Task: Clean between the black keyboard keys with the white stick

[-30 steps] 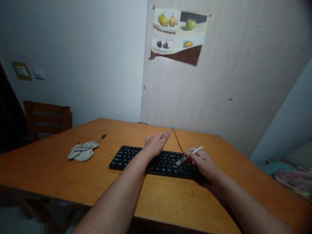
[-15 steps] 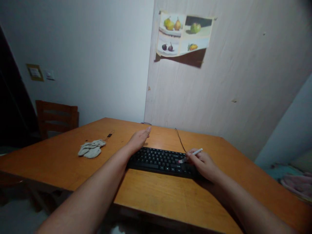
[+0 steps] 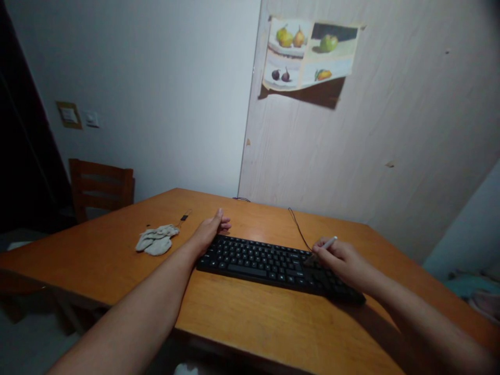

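Note:
A black keyboard [image 3: 250,260] lies on the wooden table in front of me. At its far left corner is my left hand [image 3: 209,229], thumb up and fingers loosely spread past the back edge; the palm side is hidden, so contact is unclear. My right hand [image 3: 338,260] pinches a small brush [image 3: 330,242] with a white handle. The brush's tip points down and left at the keys near the right part of the keyboard. That hand and its shadow cover some keys on the right.
The table [image 3: 273,323] has a pale cloth glove-like bundle [image 3: 156,240] on its left side, next to a small black tag [image 3: 184,217]. A thin cable [image 3: 299,226] runs behind the keyboard. A wooden chair [image 3: 102,185] stands at the left, and fruit pictures [image 3: 310,54] hang on the wall.
My left hand has drawn back left to the keyboard's end, its fingers now more curled. The right hand with the brush has shifted slightly right. The view has turned a little left.

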A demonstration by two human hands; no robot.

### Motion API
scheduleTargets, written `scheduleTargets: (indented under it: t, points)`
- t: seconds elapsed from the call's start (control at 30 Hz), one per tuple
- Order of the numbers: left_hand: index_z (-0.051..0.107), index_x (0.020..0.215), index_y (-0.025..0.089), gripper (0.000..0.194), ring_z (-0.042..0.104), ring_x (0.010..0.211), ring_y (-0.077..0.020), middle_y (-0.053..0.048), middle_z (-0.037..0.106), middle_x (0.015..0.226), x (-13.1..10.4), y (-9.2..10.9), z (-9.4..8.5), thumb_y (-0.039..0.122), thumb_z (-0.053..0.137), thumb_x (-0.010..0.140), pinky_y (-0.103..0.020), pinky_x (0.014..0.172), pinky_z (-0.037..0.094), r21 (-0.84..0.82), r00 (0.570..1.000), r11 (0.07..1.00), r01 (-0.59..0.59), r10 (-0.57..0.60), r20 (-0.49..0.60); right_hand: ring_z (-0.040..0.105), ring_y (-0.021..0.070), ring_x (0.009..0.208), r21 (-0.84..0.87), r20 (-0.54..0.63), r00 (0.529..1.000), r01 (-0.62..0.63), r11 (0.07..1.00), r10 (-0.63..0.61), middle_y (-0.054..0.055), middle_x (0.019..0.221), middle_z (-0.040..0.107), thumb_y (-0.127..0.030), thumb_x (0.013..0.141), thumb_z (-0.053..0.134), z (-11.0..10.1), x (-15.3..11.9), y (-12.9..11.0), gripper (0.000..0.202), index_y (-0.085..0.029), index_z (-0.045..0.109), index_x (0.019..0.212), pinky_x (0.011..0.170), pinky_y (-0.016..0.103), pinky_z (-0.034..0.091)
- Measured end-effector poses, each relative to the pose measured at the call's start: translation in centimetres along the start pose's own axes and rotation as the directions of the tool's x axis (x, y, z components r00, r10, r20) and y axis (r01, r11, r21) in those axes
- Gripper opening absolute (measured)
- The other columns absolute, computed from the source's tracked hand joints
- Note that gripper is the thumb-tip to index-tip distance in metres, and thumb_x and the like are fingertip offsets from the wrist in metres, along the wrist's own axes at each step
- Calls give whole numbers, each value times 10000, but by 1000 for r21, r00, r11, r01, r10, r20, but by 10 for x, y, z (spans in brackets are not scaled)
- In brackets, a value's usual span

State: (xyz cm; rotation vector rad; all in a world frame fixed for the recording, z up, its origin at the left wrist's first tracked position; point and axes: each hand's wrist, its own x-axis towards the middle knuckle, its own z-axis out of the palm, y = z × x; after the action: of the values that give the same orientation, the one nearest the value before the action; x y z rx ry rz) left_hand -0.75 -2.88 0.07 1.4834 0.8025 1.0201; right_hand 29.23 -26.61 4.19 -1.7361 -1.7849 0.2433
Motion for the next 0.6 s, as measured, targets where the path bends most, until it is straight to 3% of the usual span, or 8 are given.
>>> scheduleTargets:
  t: [0.17, 0.27, 0.43, 0.5, 0.6]
  points:
    - [641, 1094, 92, 787, 682, 937, -263, -172, 707, 1041, 3, -9, -7, 789, 479, 766, -368, 831, 507, -131, 994, 985, 111, -108, 36, 542, 153, 636, 217, 45, 997, -71, 974, 62, 26, 736, 633, -459, 929, 460, 13, 5, -6, 325, -182, 589, 818, 595, 274, 414]
    - [635, 1117, 91, 812, 678, 914, -261, -168, 706, 1034, 0, -9, -8, 802, 468, 759, -360, 780, 510, -127, 987, 980, 153, -146, 62, 577, 169, 677, 121, 24, 997, -69, 990, 67, 25, 733, 651, -430, 907, 503, 19, 8, -3, 274, -186, 590, 816, 629, 283, 422]
    - [657, 1115, 101, 860, 674, 839, -256, -146, 717, 982, -1, -6, -7, 839, 444, 728, -348, 718, 496, -55, 983, 984, 171, -167, 76, 572, 178, 663, -61, -190, 980, -75, 995, 62, 28, 690, 627, -436, 909, 479, 3, 21, -16, 318, -198, 570, 719, 627, 301, 407]
    - [663, 1119, 109, 866, 670, 816, -252, -138, 719, 969, -1, -6, -7, 845, 428, 728, -346, 704, 491, -33, 984, 986, 161, -157, 85, 556, 171, 647, 28, -243, 965, -93, 995, 97, 36, 695, 622, -472, 902, 476, -2, 28, -26, 352, -193, 577, 713, 597, 292, 406]
    - [674, 1109, 123, 865, 665, 790, -248, -129, 721, 974, -1, -5, -8, 851, 393, 736, -344, 689, 485, 4, 982, 985, 175, -174, 73, 568, 167, 658, 273, -197, 962, -132, 953, 190, 63, 770, 657, -501, 902, 465, 2, 35, -35, 374, -171, 622, 825, 565, 279, 409]
